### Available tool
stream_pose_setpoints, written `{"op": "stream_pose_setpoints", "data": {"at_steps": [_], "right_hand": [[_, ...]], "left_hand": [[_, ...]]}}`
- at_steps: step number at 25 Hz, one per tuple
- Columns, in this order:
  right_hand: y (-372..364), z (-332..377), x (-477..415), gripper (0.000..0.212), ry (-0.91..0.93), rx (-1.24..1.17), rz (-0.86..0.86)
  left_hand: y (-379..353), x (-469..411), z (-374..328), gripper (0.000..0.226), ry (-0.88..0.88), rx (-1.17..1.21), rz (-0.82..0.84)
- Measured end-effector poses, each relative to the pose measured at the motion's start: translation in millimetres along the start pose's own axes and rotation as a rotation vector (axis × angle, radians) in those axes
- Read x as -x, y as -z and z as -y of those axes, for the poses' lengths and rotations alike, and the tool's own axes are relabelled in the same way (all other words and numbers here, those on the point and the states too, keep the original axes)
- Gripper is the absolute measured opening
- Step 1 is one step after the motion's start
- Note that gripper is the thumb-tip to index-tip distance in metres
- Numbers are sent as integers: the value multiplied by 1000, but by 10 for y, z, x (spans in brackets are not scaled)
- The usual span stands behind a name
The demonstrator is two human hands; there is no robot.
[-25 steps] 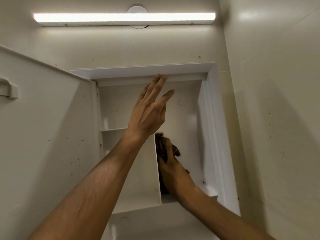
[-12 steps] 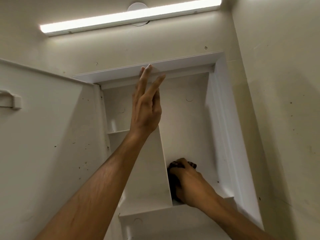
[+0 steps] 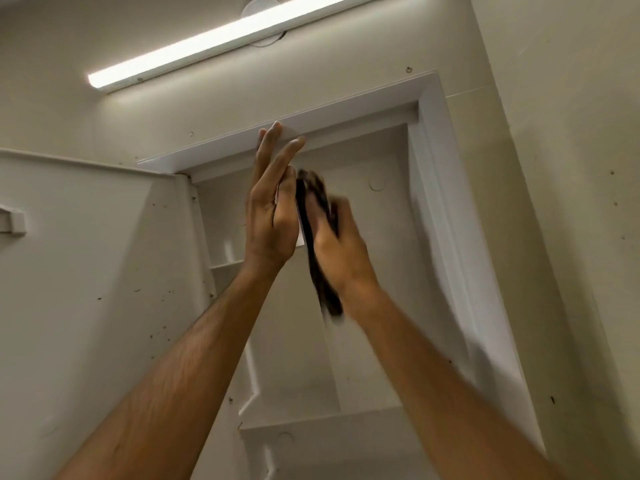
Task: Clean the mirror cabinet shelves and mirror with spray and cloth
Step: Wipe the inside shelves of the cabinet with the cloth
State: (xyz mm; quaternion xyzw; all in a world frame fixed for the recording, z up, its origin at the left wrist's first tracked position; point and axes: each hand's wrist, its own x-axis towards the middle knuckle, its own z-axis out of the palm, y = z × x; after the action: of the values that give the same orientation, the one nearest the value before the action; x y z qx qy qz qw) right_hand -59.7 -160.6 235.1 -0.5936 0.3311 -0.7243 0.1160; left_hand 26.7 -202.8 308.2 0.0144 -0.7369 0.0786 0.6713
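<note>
Single head view, angled upward, close to open cabinet [image 3: 433, 140].

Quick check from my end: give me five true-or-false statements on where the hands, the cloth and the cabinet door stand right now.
1. The right hand presses a dark cloth against the vertical divider. True.
2. The left hand holds a spray bottle. False: it is open and flat, holding nothing.
3. The cabinet door is closed. False: it hangs open on the left.
4. The light bar above is lit. True.
5. Bottles fill the shelves. False: the visible shelves are bare.
</note>
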Motion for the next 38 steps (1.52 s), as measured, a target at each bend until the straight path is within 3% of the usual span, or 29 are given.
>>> {"op": "stream_pose_setpoints", "data": {"at_steps": [3,7,11,14,17,20,22,24,28,30,32,34,36,38], "right_hand": [[20,-550,802,39,-137,279,-38],[-102,-382,925,51,-385,117,39],[-288,168,110,55,-179,-67,-68],[-300,365,-396,40,31,-268,-135],[-323,-8,-62,31,130,-126,-101],[-255,-647,594,34,-47,102,-195],[-189,-737,589,34,-268,96,-149],[-200,-448,184,41,-480,-33,-148],[-184,704,-708,27,-427,-307,-138],[-160,999,-758,21,-418,-274,-110],[18,961,-648,15,-265,73,-203],[373,696,-588,15,199,789,-255],[801,553,-612,9,684,1501,-26],[1019,544,-686,9,1050,1955,103]], "left_hand": [[-9,-17,14,44,-18,10,-12],[-19,-14,-7,43,1,23,-15],[14,-8,-8,41,3,27,-16],[29,-17,-12,41,17,47,-20],[34,-4,-54,41,37,91,-8],[40,12,-55,41,30,122,23],[56,3,-50,44,35,132,89],[87,-6,-58,49,53,149,126],[98,24,-70,52,60,217,88],[91,29,-61,52,46,231,59],[51,51,-52,51,12,152,39],[-11,94,-34,45,-56,-75,30],[-110,145,-34,36,-119,-267,10],[-190,162,-59,34,-145,-383,32]]}}
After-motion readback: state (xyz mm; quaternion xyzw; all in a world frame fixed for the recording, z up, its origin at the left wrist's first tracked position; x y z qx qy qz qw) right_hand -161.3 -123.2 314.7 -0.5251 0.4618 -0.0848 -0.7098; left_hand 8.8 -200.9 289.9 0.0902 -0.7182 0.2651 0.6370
